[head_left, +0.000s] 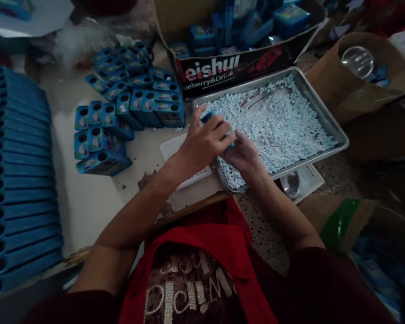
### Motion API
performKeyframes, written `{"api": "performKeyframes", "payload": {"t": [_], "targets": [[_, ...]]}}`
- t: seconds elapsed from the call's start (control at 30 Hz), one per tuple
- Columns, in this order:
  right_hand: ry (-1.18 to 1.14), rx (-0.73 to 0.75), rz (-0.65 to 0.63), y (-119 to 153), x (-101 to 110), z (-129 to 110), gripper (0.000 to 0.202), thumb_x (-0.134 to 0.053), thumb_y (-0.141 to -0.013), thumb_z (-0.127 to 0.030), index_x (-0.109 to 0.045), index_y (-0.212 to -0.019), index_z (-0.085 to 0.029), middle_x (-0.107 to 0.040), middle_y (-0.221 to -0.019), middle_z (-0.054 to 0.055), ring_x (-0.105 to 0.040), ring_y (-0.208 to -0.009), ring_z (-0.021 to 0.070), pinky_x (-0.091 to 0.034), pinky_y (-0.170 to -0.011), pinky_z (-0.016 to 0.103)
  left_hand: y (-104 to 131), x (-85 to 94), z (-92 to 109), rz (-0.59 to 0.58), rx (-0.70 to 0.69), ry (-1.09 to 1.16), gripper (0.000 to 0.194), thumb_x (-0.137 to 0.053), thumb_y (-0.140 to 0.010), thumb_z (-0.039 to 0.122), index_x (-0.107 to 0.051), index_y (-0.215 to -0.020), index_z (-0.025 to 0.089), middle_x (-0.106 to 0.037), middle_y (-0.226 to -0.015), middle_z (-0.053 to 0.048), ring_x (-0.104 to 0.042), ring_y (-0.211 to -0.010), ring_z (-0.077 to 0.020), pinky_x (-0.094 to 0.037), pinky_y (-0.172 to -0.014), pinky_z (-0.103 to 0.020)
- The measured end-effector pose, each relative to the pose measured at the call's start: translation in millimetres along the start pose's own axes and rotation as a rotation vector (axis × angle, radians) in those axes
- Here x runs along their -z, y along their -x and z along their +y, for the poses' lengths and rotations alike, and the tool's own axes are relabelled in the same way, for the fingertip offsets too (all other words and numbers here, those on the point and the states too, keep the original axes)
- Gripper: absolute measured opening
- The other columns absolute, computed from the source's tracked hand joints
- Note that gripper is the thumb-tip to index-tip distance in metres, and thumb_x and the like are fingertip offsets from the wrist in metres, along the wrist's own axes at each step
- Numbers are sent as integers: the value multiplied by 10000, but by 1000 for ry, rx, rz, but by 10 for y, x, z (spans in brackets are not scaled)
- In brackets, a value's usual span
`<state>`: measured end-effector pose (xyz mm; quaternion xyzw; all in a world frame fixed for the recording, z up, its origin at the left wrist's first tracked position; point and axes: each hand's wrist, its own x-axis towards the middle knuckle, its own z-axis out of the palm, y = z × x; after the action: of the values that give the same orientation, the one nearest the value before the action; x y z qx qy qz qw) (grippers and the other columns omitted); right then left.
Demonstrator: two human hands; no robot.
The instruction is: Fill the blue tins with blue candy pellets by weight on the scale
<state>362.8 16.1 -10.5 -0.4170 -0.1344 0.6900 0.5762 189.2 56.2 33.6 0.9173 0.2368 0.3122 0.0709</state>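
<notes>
Over the near left part of the metal tray (324, 114), my left hand (205, 139) is wrapped from above round a small blue box (208, 117). My right hand (243, 155) is cupped at the lower end of that box, thumb up; most of its fingers are hidden behind the box and my left hand. Small white and pale blue candy-like pellets (280, 121) cover most of the tray's bottom. To the left, several blue boxes (104, 162) with round dark holes stand in uneven groups on the table; a few show white pellets at the hole.
A long row of blue boxes (27, 189) lines the table's left edge. Behind the tray stands a black carton (216, 74) of blue packets. A white flat device (192, 177) lies partly under my left wrist. Paper bags (340, 90) stand at the right.
</notes>
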Motion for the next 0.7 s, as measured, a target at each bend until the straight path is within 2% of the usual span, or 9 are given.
{"api": "performKeyframes", "payload": {"t": [0.1, 0.2, 0.27, 0.33, 0.43, 0.53, 0.6, 0.7], "targets": [[-200, -65, 138, -7, -38, -32, 362, -384, -1292, -419, -639, -1088, -263, -755, -854, 8, -752, -745, 187, -719, -721, 302, 57, -111, -133, 79, 105, -1, 323, -652, -1182, 135, -886, -1286, 334, -854, -1421, -60, -715, -1479, -340, -372, -1460, -691], [-320, -163, 201, 16, -69, -111, 330, -398, -1289, -404, -641, -1122, -256, -757, -872, 41, -760, -738, 210, -730, -688, 310, 206, -131, -280, 167, 225, 52, 350, -737, -1131, 142, -895, -1336, 377, -863, -1405, -51, -735, -1409, -347, -419, -1419, -648], [-330, -200, 200, 41, -85, -153, 299, -446, -1276, -428, -661, -1171, -249, -769, -916, 68, -792, -796, 228, -758, -732, 325, 312, -114, -357, 214, 303, 152, 313, -825, -1105, 218, -897, -1370, 369, -871, -1374, -55, -766, -1343, -340, -529, -1334, -574], [-319, -212, 185, 73, -91, -189, 287, -470, -1268, -414, -687, -1234, -229, -788, -964, 92, -825, -870, 237, -779, -791, 327, 434, -94, -414, 279, 401, 313, 299, -926, -1071, 375, -900, -1365, 331, -880, -1337, -64, -802, -1280, -325, -621, -1233, -498], [-252, -195, 164, 117, -76, -252, 185, -533, -1212, -218, -714, -1252, -201, -817, -990, 96, -825, -859, 189, -750, -767, 236, 683, -59, -452, 405, 577, 600, 517, -1066, -925, 585, -897, -1309, 284, -894, -1262, -69, -851, -1207, -316, -688, -1163, -467], [-122, -167, 151, 142, -42, -323, 256, -542, -1123, -31, -732, -1210, -179, -842, -974, 72, -755, -726, 109, -656, -654, 129, 979, -5, -421, 480, 755, 767, 620, -1143, -803, 581, -891, -1271, 260, -909, -1209, -73, -881, -1156, -326, -738, -1107, -481], [-2, -146, 144, 150, -29, -355, 251, -567, -1099, -9, -746, -1158, -175, -839, -919, 49, -687, -638, 81, -600, -591, 107, 1145, 18, -375, 508, 850, 791, 618, -1156, -776, 557, -887, -1239, 248, -914, -1192, -78, -889, -1123, -325, -757, -1082, -489], [246, -118, 52, 161, -79, -376, 96, -718, -1091, -94, -771, -1096, -173, -808, -816, 28, -599, -569, 70, -526, -538, 116, 1284, 6, -319, 544, 911, 824, 659, -1157, -745, 591, -869, -1218, 235, -910, -1200, -83, -889, -1121, -325, -761, -1102, -514]]}}
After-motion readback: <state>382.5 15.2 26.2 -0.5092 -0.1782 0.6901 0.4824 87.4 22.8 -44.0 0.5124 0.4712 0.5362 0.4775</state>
